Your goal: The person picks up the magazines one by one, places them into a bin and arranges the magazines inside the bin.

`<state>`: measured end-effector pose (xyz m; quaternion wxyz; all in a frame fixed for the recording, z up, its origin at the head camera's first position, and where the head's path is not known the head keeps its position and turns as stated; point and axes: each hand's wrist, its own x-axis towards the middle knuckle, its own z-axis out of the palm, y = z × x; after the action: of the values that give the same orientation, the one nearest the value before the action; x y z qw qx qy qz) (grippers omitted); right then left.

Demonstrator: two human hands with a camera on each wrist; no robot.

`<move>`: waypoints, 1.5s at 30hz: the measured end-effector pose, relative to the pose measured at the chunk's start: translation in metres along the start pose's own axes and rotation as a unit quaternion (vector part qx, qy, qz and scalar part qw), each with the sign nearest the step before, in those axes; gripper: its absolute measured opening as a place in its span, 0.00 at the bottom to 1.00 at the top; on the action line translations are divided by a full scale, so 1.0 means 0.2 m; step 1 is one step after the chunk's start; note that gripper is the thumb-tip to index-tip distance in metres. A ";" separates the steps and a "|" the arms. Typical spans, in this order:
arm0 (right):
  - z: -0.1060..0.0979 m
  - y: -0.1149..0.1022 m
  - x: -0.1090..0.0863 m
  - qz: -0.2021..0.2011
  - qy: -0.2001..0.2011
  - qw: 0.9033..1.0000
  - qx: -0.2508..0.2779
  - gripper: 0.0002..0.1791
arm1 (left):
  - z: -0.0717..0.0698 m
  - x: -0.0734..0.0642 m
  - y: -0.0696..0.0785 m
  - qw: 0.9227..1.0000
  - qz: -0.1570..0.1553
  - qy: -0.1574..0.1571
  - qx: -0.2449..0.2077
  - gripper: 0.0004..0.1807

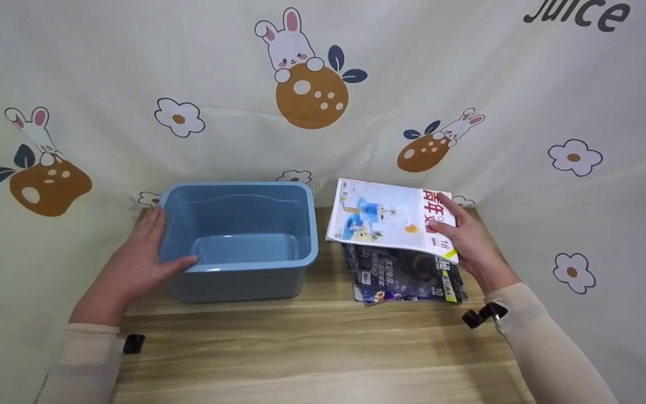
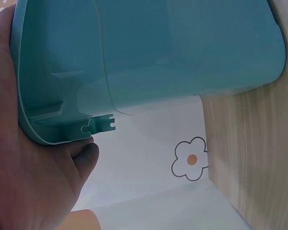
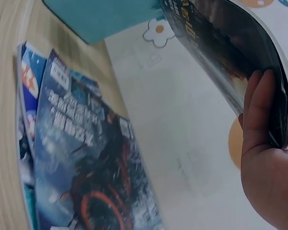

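On the left of the table stands a blue plastic bin (image 1: 239,280), its inside bare in the head view. My left hand (image 1: 135,261) grips the bin's left front corner by the rim; the left wrist view shows fingertips (image 2: 88,158) curled beneath that rim. My right hand (image 1: 471,241) pinches a white-covered magazine (image 1: 384,216) by its right end and holds it raised. From below, its underside (image 3: 221,48) looks dark with printed text; whether this is one magazine or more I cannot tell. Below it lies a stack of dark magazines (image 1: 401,275).
The stack sits right of the bin on a wood-grain table (image 1: 312,353), edges uneven. Behind hangs a pale cloth (image 1: 233,146) printed with rabbits, fruit and flowers, close behind the bin and enclosing both sides. A black clip-like device (image 1: 485,315) is worn on the right wrist.
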<state>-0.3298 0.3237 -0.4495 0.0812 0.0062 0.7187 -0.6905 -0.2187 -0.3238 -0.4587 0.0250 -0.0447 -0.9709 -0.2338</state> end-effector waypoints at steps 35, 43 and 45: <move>0.48 -0.17 0.10 -0.059 -0.059 0.995 0.049 0.46 | 0.00 -0.01 -0.02 1.000 0.006 0.002 -0.003 0.74; 0.57 -0.18 0.12 -0.061 -0.063 0.996 0.034 0.46 | -0.01 0.00 -0.01 1.000 0.009 -0.002 -0.005 0.75; 0.60 -0.18 0.12 -0.062 -0.067 0.995 0.036 0.46 | -0.01 0.00 -0.01 1.000 0.012 -0.002 -0.003 0.75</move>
<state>-0.3456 0.1999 -0.4209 0.0854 -0.0817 0.6854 -0.7185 -0.2187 -0.3263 -0.4584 0.0254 -0.0572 -0.9698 -0.2359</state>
